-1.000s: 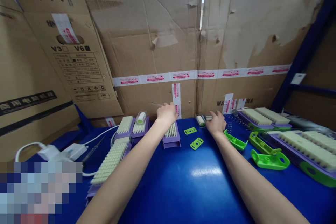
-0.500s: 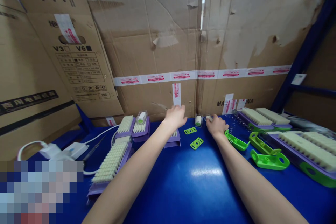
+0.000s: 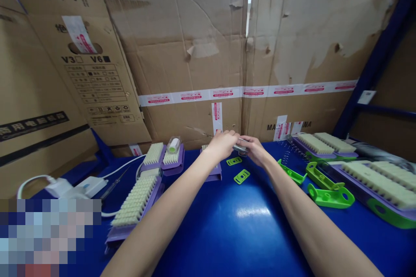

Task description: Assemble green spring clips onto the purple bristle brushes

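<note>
- Greyish, see-through plastic piece (image 3: 240,149) sits between left hand (image 3: 224,143) and right hand (image 3: 256,150), above the blue tabletop (image 3: 250,238).
- Right hand clamps it; left hand's grip is hidden.
- Two flat, slotted green plastic plates (image 3: 242,176) lie nearby.

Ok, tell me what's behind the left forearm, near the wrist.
A purple-based brush: some pale bristles and part of its base show. The left forearm covers its middle, so whatever lies there can't be seen.
</note>
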The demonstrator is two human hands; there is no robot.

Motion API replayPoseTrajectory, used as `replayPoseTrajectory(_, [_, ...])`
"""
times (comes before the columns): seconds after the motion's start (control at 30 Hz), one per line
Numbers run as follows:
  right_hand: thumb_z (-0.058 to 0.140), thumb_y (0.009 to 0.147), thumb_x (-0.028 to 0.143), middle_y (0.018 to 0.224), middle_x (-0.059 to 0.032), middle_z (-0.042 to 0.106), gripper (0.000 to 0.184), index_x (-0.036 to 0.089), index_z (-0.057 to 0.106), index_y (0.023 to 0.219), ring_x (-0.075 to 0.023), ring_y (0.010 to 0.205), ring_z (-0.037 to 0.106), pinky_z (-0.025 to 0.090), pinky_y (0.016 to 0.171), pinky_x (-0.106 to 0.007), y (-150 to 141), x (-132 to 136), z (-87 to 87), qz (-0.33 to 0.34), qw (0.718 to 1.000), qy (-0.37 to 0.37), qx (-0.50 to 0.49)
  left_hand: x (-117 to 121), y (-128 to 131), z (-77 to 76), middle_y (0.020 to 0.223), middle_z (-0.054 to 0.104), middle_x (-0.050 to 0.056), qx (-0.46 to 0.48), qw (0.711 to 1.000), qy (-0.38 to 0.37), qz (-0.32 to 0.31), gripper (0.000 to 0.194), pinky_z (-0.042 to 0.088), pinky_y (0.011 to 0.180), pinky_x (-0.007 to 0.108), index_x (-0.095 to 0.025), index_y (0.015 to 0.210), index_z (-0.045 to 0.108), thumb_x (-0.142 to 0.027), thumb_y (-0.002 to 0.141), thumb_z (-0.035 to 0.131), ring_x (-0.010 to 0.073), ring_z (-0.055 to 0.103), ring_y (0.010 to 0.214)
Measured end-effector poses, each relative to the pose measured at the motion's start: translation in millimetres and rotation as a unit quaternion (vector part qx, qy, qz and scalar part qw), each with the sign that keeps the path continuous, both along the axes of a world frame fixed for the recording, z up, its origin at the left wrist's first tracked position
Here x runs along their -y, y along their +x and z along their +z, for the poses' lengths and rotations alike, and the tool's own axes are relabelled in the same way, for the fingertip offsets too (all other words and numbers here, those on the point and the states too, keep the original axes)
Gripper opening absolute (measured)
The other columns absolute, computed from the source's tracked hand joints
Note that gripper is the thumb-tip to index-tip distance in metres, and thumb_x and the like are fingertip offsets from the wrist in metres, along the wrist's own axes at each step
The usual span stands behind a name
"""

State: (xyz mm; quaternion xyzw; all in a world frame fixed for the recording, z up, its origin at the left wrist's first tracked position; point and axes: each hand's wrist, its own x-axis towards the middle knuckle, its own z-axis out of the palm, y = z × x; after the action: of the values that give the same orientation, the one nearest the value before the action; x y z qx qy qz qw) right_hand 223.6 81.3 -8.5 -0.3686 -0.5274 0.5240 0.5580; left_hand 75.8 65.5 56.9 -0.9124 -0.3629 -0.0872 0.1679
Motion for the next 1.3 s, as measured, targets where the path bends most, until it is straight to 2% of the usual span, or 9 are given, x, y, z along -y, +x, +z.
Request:
replayPoseTrajectory(0.1, [0.062,0.068,0.047,0.071,-0.0023,0.063,0.040,0.016,0.064,0.093,-0.0107,0.054,0.051,0.035,0.045,-0.021,2.9,2.9,4.5,-0.004,0.999,-0.017,-0.036,5.5,-8.1,12.3,0.105,0.063,0.010,-0.005,1.000,-0.009,0.027,0.028,0.040,0.088,0.040,-0.016,0.104,0.055,-0.026,0.079,0.059,0.0253,0.059,0.102])
replayPoseTrajectory(0.2, [0.051,0.072,0.054,0.068,-0.0034,0.062,0.048,0.013,0.062,0.094,-0.0099,0.048,0.047,0.032,0.041,-0.021,12.2,-1.5,-0.5,-0.143,0.989,-0.006,-0.036,13.5,-28.2,28.3,0.101,0.065,0.011,0.001,0.996,-0.016,0.089,0.033,0.041,0.086,0.040,-0.016,0.100,0.057,-0.042,0.079,0.058,0.0270,0.061,0.098])
replayPoseTrajectory(0.33, [0.050,0.072,0.058,0.057,-0.0020,0.058,0.049,0.012,0.064,0.082,-0.0101,0.043,0.043,0.033,0.042,-0.022,29.2,-10.8,-22.5,-0.365,0.928,0.049,0.054,25.6,-71.5,51.3,0.097,0.066,0.011,0.061,0.973,0.001,0.222,0.046,0.046,0.077,0.035,-0.017,0.105,0.057,-0.054,0.082,0.044,0.0262,0.063,0.091])
replayPoseTrajectory(0.43, [0.048,0.074,0.056,0.060,-0.0060,0.063,0.047,0.013,0.066,0.076,-0.0153,0.051,0.052,0.040,0.053,-0.026,37.9,-13.6,-37.7,-0.424,0.889,0.028,0.170,41.3,-110.5,62.9,0.094,0.067,0.012,0.093,0.937,0.002,0.335,0.052,0.047,0.071,0.034,-0.017,0.107,0.057,-0.057,0.079,0.039,0.0276,0.064,0.087])
replayPoseTrajectory(0.57, [0.044,0.077,0.047,0.071,-0.0093,0.068,0.042,0.013,0.068,0.085,-0.0195,0.063,0.059,0.043,0.063,-0.028,38.1,-12.4,-42.7,-0.434,0.870,0.026,0.231,77.3,-159.9,54.2,0.091,0.067,0.016,0.061,0.897,-0.013,0.437,0.058,0.046,0.063,0.040,-0.017,0.109,0.056,-0.060,0.075,0.038,0.0356,0.063,0.083])
replayPoseTrajectory(0.7, [0.044,0.078,0.044,0.076,-0.0104,0.070,0.041,0.014,0.069,0.089,-0.0211,0.068,0.061,0.043,0.067,-0.030,33.5,-11.0,-40.2,-0.421,0.855,0.037,0.302,113.4,-191.7,20.0,0.082,0.068,0.017,0.023,0.878,-0.040,0.476,0.059,0.044,0.061,0.043,-0.018,0.120,0.050,-0.057,0.079,0.030,0.0370,0.064,0.075])
replayPoseTrajectory(0.83, [0.043,0.078,0.042,0.078,-0.0107,0.070,0.041,0.014,0.069,0.092,-0.0215,0.072,0.062,0.044,0.069,-0.030,33.0,-11.1,-40.7,-0.413,0.850,0.033,0.325,129.3,-201.9,-3.9,0.073,0.071,0.004,-0.001,0.874,-0.078,0.480,0.051,0.042,0.062,0.045,-0.033,0.120,0.046,-0.057,0.081,0.023,0.0355,0.063,0.074])
replayPoseTrajectory(1.07, [0.041,0.081,0.042,0.083,-0.0103,0.069,0.041,0.015,0.067,0.098,-0.0228,0.079,0.062,0.043,0.072,-0.030,30.9,-6.4,-36.6,-0.411,0.840,0.009,0.353,125.7,-198.9,3.6,0.092,0.071,0.008,-0.020,0.882,-0.101,0.461,0.061,0.043,0.067,0.045,-0.029,0.134,0.036,-0.057,0.081,0.025,0.0370,0.063,0.084])
replayPoseTrajectory(1.3, [0.051,0.080,0.052,0.125,-0.0107,0.051,0.053,0.025,0.052,0.125,-0.0275,0.115,0.043,0.035,0.089,-0.037,9.0,3.5,-33.2,-0.340,0.741,0.146,0.561,111.7,-188.2,13.5,0.098,0.068,0.015,0.017,0.896,-0.100,0.432,0.056,0.045,0.069,0.045,-0.025,0.127,0.047,-0.051,0.082,0.028,0.0379,0.063,0.088])
